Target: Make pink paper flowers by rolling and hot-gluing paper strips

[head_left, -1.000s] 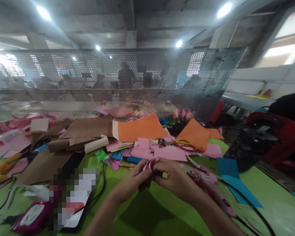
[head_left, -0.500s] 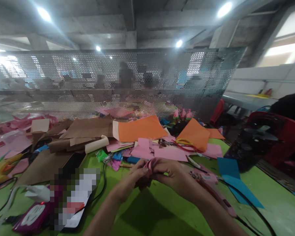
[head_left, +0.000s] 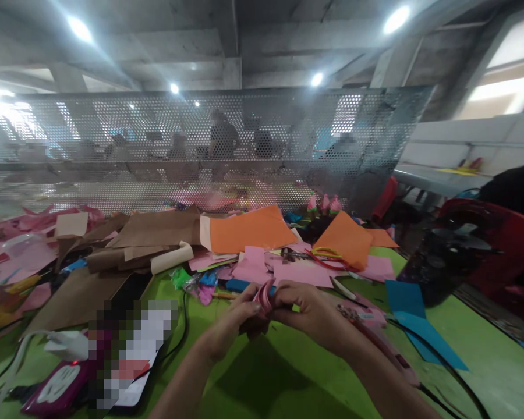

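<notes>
Both of my hands meet over the green table [head_left: 288, 384] and pinch a small folded piece of pink paper [head_left: 264, 295]. My left hand [head_left: 231, 326] grips it from the left with thumb and fingers closed. My right hand [head_left: 308, 311] closes on it from the right, fingers curled over the top edge. Just behind the hands lie loose pink paper sheets [head_left: 297, 270]. A pink glue gun [head_left: 375, 337] lies on the table to the right of my right wrist, with its black cord trailing off.
Orange sheets [head_left: 248, 230], brown paper [head_left: 152, 233] and blue sheets [head_left: 414, 326] litter the table. Scissors with red and yellow handles [head_left: 327, 256] lie behind. A black fan in a red frame [head_left: 458, 250] stands at right. A perforated metal screen [head_left: 201, 145] closes the back, with people behind it.
My hands have stayed in place and worked the pink paper between the fingers; it now stands a little more upright. The view has shifted slightly.
</notes>
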`<state>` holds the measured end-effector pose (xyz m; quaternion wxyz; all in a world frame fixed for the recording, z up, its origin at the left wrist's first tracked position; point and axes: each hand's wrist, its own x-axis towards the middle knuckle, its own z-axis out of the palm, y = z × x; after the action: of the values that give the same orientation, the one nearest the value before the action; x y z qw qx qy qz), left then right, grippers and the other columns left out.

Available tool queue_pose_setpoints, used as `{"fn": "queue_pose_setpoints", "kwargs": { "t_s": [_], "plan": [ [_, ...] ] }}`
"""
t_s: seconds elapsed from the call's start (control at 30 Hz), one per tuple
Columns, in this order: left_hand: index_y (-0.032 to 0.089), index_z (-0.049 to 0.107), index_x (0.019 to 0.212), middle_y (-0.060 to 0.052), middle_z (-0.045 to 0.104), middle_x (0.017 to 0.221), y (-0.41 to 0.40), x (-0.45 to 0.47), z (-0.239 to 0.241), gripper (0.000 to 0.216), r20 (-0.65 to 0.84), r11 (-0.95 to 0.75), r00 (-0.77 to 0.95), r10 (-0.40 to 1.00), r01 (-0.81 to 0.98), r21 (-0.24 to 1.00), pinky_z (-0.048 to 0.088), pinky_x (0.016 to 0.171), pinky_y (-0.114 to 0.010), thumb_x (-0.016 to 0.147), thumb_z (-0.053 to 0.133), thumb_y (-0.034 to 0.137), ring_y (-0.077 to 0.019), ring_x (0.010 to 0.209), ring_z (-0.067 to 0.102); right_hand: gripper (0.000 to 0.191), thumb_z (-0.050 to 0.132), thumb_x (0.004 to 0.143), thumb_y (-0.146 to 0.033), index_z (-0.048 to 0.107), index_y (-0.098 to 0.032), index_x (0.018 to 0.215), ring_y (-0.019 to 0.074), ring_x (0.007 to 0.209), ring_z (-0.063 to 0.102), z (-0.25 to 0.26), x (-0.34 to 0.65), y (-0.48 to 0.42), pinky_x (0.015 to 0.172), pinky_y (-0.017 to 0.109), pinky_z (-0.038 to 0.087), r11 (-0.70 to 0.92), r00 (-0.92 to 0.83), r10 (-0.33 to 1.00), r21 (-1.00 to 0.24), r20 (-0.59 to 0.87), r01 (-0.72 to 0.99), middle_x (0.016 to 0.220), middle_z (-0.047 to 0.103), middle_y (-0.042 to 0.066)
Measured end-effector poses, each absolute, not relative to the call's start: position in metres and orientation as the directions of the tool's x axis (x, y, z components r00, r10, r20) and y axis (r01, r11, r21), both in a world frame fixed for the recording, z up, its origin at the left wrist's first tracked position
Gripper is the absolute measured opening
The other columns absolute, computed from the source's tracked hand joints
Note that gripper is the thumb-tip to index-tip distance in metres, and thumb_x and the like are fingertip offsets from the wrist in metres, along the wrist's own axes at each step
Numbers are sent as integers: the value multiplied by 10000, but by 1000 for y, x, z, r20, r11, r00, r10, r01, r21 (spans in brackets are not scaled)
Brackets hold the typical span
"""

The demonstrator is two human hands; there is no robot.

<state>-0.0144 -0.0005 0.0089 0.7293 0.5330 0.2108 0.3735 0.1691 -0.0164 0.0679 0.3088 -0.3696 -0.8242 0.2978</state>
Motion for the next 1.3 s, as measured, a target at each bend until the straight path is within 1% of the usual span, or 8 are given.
{"fn": "queue_pose_setpoints", "kwargs": {
  "t_s": [0.17, 0.4, 0.67, 0.73, 0.9, 1.0, 1.1, 1.3],
  "plan": [
    [188, 456, 942, 38, 425, 679, -7, -17, 15, 170, 117, 123, 596, 795, -347, 930, 280, 486, -198, 853, 479, 331, -83, 548, 398, 155, 587, 914, -245, 731, -209, 872, 164, 836, 627, 73, 171, -19, 743, 238, 467, 564, -565, 779, -696, 271, 444, 881, 650, 35],
    [188, 460, 932, 36, 423, 666, -6, -19, 12, 197, 81, 145, 610, 789, -311, 939, 243, 445, -196, 826, 474, 354, -81, 511, 374, 148, 598, 906, -237, 721, -204, 830, 158, 806, 618, 69, 170, -19, 689, 225, 464, 608, -547, 771, -632, 327, 480, 866, 646, 33],
    [183, 473, 981, 31, 427, 700, -8, -19, 15, 232, 91, 125, 601, 794, -307, 943, 283, 493, -202, 810, 497, 339, -88, 558, 379, 41, 670, 816, -146, 683, -184, 810, 142, 711, 597, 64, 169, -16, 638, 229, 458, 548, -432, 819, -740, 378, 391, 799, 648, 18],
    [184, 469, 970, 35, 422, 701, -8, -18, 15, 230, 84, 125, 598, 797, -299, 946, 285, 503, -201, 810, 508, 344, -87, 564, 378, 87, 668, 795, -110, 667, -186, 835, 137, 704, 581, 66, 169, -17, 629, 225, 450, 531, -424, 827, -759, 369, 375, 817, 656, 15],
    [190, 452, 940, 40, 425, 706, -5, -18, 16, 216, 93, 115, 602, 793, -297, 948, 279, 499, -193, 819, 521, 357, -81, 562, 403, 88, 640, 822, -134, 653, -196, 884, 132, 701, 556, 71, 167, -21, 629, 224, 437, 515, -439, 828, -782, 349, 351, 834, 642, 8],
    [189, 462, 934, 43, 444, 672, -4, -18, 17, 210, 103, 83, 611, 785, -268, 960, 277, 487, -193, 824, 522, 357, -82, 541, 412, 28, 649, 844, -184, 674, -190, 832, 135, 711, 569, 70, 165, -21, 630, 221, 421, 521, -467, 823, -757, 323, 395, 810, 628, 9],
    [185, 477, 982, 48, 439, 655, -5, -18, 17, 237, 116, 82, 604, 789, -291, 953, 272, 490, -195, 824, 527, 355, -83, 533, 409, 103, 632, 854, -157, 681, -174, 765, 139, 731, 591, 68, 164, -19, 635, 215, 411, 529, -489, 819, -724, 300, 442, 808, 624, 15],
    [185, 483, 1055, 52, 414, 661, -6, -18, 17, 308, 113, 110, 606, 788, -319, 941, 275, 507, -208, 826, 534, 384, -82, 530, 397, 112, 641, 843, -141, 653, -166, 734, 127, 704, 573, 69, 164, -20, 623, 203, 402, 553, -501, 808, -692, 309, 465, 790, 611, 5]
  ]
}}
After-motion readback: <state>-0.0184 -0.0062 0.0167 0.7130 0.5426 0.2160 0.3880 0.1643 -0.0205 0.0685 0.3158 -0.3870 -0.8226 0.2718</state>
